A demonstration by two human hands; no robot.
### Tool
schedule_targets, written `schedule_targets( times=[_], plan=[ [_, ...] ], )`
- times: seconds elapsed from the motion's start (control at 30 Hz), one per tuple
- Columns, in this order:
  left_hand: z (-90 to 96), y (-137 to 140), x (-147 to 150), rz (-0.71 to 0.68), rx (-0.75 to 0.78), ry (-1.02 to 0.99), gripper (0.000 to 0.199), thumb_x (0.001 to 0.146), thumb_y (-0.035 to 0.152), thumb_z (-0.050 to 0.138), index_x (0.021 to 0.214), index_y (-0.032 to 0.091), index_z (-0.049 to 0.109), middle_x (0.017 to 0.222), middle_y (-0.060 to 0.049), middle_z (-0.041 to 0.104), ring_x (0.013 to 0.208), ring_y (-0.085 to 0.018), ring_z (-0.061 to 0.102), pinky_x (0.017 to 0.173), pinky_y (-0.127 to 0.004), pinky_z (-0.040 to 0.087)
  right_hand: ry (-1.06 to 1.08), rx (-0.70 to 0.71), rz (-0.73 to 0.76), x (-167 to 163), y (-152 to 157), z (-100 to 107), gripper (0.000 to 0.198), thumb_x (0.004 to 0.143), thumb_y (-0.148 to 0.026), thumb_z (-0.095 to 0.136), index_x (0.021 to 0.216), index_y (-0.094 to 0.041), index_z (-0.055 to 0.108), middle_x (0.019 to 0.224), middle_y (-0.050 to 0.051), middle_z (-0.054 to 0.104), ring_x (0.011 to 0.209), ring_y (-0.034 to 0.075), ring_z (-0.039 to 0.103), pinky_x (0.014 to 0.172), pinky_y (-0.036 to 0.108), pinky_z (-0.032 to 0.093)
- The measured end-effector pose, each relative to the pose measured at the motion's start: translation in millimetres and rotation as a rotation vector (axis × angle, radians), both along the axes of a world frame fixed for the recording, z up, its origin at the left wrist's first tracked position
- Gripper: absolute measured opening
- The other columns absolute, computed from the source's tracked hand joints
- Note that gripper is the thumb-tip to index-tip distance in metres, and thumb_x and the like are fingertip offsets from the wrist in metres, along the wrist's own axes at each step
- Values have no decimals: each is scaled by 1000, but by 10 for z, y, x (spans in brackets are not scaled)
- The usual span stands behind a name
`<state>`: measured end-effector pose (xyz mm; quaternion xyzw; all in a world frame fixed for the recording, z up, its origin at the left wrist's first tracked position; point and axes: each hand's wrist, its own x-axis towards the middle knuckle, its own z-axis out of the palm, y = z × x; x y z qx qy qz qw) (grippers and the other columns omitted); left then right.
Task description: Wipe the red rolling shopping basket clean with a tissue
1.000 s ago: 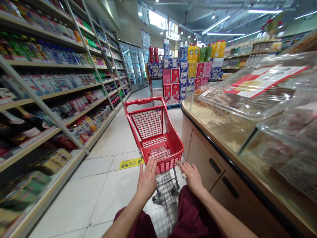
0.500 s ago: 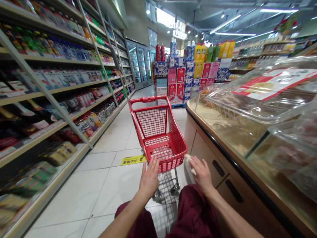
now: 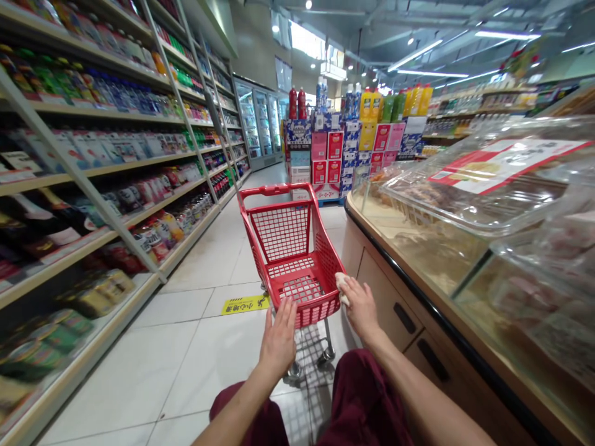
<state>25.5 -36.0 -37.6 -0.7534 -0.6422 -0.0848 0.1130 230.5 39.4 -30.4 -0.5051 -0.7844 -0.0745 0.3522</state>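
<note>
A small red shopping cart (image 3: 318,314) stands before my knees, its basket holding nothing and its handle on the far side. My left hand (image 3: 277,339) is open, fingers stretched out and lying against the near left corner of the basket. A crumpled whitish cloth (image 3: 343,287) is under the fingers of my right hand (image 3: 361,310), which presses it to the outside of the basket's right rim near the front corner. Part of the cloth is hidden by those fingers.
Shelves of bottles and packets (image 3: 153,207) run along the left. Close on the right is a wooden counter (image 3: 374,263) with clear plastic food covers (image 3: 418,204). Stacked drink cartons (image 3: 328,164) stand ahead. A yellow sign (image 3: 245,305) lies on the tiled floor.
My right hand has moved the cloth up and leftward, from the basket's front right corner onto its right side. The left hand stays at the near left corner. The view has shifted slightly.
</note>
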Motion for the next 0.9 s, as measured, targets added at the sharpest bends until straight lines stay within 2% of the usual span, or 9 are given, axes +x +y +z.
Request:
schedule_targets(
  times=[0.13,0.2,0.27,0.4,0.47,0.57,0.63,0.8,0.9],
  plan=[
    [8,-11,-14,-6,14,-3,64,68,16,38,131,13,25,140,-6,24,129,-20,18,104,-45,17,-59,-17,170,-435,-116,-100,43,71,-2,40,107,-19,57,122,7,51,117,19,40,97,40,26],
    [16,-21,-33,-1,21,2,64,68,16,38,131,13,26,139,-6,25,129,-20,18,104,-45,16,-95,-2,249,-456,-117,-107,43,72,-3,42,109,-21,55,122,5,51,118,18,39,98,40,25],
    [15,-32,-58,6,22,1,64,67,15,37,130,13,26,139,-7,25,129,-20,18,104,-45,16,-110,-3,216,-302,-39,-77,44,73,-2,41,110,-21,55,120,7,52,116,19,41,98,42,24],
    [-24,-45,-89,-14,51,-9,66,66,13,38,131,12,24,140,-8,23,129,-20,16,104,-45,17,-86,-1,1,-12,110,-39,46,71,1,37,108,-19,56,118,10,53,115,22,42,95,47,26],
    [-47,-46,-87,-16,66,-8,66,67,12,37,132,13,22,140,-8,22,130,-20,14,104,-45,17,-89,19,40,-120,52,-75,46,71,1,37,109,-18,56,120,9,52,116,20,42,95,44,28],
    [-58,-51,-86,-5,67,3,67,67,10,35,132,13,22,140,-7,21,130,-19,13,104,-45,17,-110,36,221,-433,-104,-132,46,71,0,39,110,-19,55,122,7,51,118,18,39,97,38,29],
    [-45,-58,-96,-1,60,15,67,65,8,35,132,13,22,140,-7,21,130,-19,13,104,-46,16,-127,22,279,-511,-123,-124,46,72,0,40,110,-21,55,122,5,51,118,17,39,98,39,28],
    [18,-71,-104,-5,15,-7,69,64,12,39,132,12,23,141,-8,20,130,-21,13,104,-46,16,-78,-8,68,-211,81,-72,42,74,-2,38,108,-18,56,119,10,53,114,22,43,94,47,29],
    [31,-71,-79,0,8,-32,69,65,14,40,131,12,23,140,-7,21,130,-20,13,105,-45,15,-46,2,97,-284,12,-111,44,73,-2,39,111,-17,54,121,11,51,116,21,41,95,45,30]
  ],
)
